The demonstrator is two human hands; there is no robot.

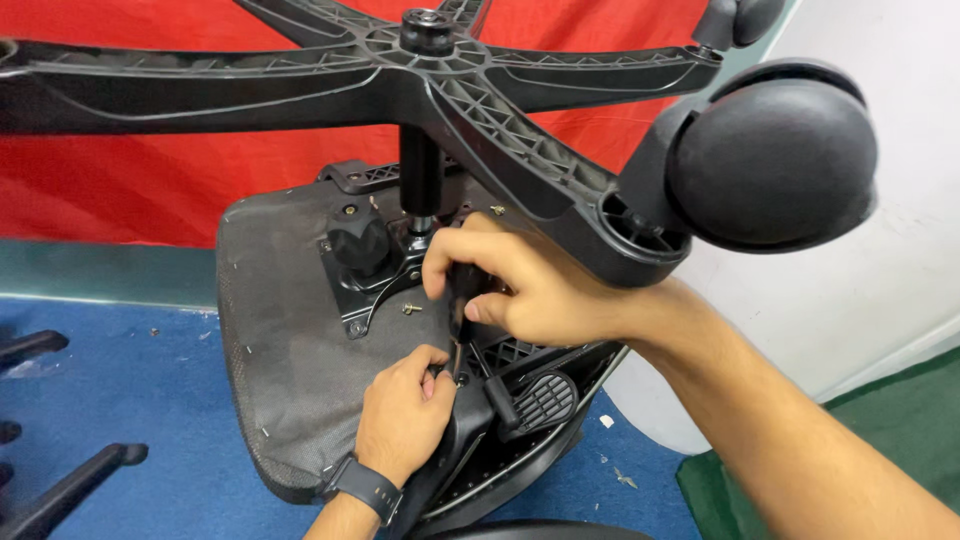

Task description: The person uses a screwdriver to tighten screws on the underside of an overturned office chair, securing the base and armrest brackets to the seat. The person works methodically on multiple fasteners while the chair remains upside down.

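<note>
An office chair lies upside down, its grey seat underside facing me and its black star base up at the top. My right hand grips a black screwdriver pointing down at the seat. My left hand, with a dark watch on the wrist, pinches at the screwdriver's tip, beside a black armrest bracket. Just above my hands sits the black mechanism plate with its round knob and the gas column. A loose screw lies on the seat.
A large black caster hangs close above my right forearm. A red cloth covers the wall behind. Blue floor spreads on the left with parts of another chair base. Green mat lies at the right.
</note>
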